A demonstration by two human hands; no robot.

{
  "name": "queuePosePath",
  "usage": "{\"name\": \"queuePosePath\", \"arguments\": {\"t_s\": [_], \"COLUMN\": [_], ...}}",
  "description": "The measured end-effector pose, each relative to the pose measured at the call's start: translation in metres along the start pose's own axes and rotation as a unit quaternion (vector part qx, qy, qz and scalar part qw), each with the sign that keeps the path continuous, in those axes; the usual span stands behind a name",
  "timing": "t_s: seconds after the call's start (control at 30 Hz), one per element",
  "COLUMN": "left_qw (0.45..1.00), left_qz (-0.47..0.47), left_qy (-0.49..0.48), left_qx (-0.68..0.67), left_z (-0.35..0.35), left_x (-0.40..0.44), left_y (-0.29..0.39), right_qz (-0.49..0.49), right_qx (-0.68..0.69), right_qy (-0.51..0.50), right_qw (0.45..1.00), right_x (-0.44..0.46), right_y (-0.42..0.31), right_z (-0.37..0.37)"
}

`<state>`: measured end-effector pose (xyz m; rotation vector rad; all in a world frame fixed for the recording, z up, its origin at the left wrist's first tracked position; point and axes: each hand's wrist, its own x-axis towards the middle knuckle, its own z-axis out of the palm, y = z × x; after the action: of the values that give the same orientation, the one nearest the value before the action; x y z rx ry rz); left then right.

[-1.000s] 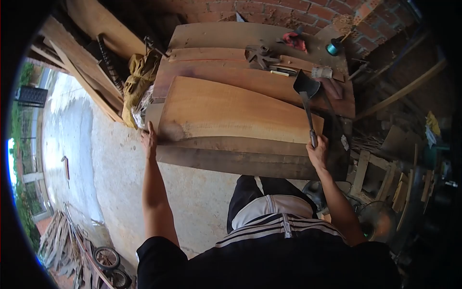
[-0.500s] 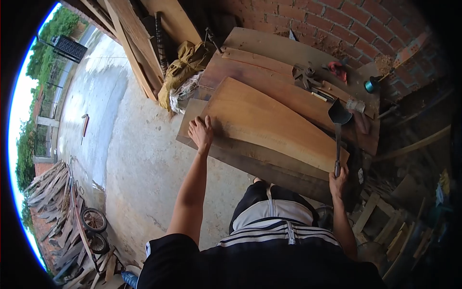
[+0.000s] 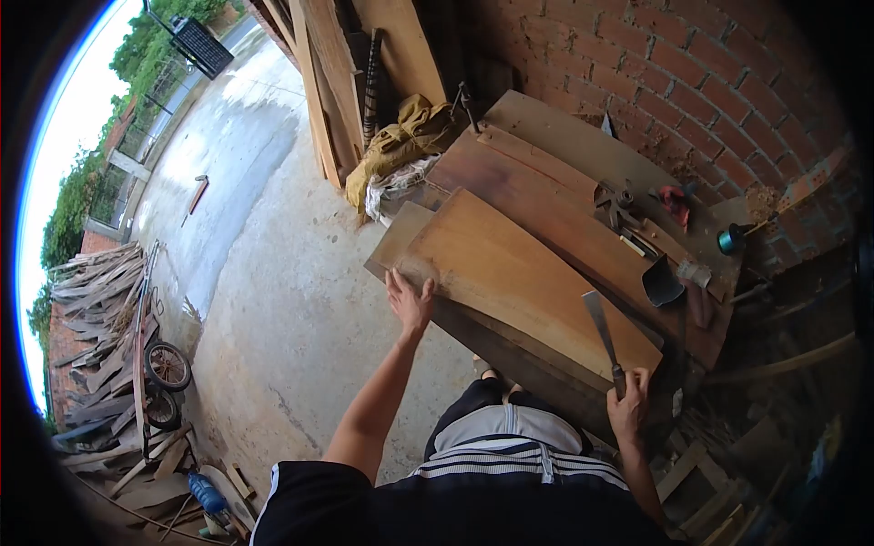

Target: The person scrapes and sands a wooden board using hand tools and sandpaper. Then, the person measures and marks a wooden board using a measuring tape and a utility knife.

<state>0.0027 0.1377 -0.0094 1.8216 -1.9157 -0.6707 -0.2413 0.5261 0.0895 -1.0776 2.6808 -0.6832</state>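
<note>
A flat wooden board (image 3: 528,278), tapering toward the right, lies on top of another board at the near side of the work table. My left hand (image 3: 410,305) rests at the board's near left corner, its fingers stretched and the thumb apart. My right hand (image 3: 628,405) is closed around the dark handle of a chisel (image 3: 598,325), whose flat metal blade points up and left over the board's right part. Beyond the blade, a black scoop-shaped piece (image 3: 662,282) lies on the table.
Behind the board are a metal clamp-like part (image 3: 619,207), a red object (image 3: 675,205) and a teal spool (image 3: 731,239). A brick wall (image 3: 655,91) closes the far side. A yellow sack (image 3: 405,141) and leaning planks (image 3: 332,91) stand left; scrap wood (image 3: 100,318) lies farther off.
My right hand has swung the chisel leftward, so its blade stands away from the black scoop and tilts over the board. My left hand has slid slightly along the board's corner; the view has shifted.
</note>
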Motion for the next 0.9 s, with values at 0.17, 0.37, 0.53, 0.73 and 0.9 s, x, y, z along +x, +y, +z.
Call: {"name": "queuePosePath", "arguments": {"t_s": [0.17,0.37,0.53,0.73,0.9], "left_qw": [0.999,0.997,0.994,0.904,0.866], "left_qz": [-0.025,-0.041,0.071,0.389,0.431], "left_qy": [-0.019,-0.023,0.027,-0.178,-0.245], "left_qx": [-0.045,-0.055,-0.075,0.006,0.066], "left_z": [0.020,0.019,0.008,-0.009,0.003], "left_x": [-0.023,-0.035,-0.096,-0.144,-0.154], "left_y": [-0.005,-0.002,0.024,0.047,0.057], "right_qz": [-0.156,-0.254,-0.330,-0.341,-0.336], "right_qx": [0.039,-0.029,-0.059,-0.083,-0.147], "right_qy": [-0.203,-0.245,-0.189,-0.200,-0.266], "right_qw": [0.966,0.935,0.923,0.915,0.892], "right_x": [0.039,0.065,0.106,0.118,0.114], "right_y": [-0.070,-0.083,-0.136,-0.155,-0.134], "right_z": [-0.011,-0.012,0.049,0.059,0.010]}}
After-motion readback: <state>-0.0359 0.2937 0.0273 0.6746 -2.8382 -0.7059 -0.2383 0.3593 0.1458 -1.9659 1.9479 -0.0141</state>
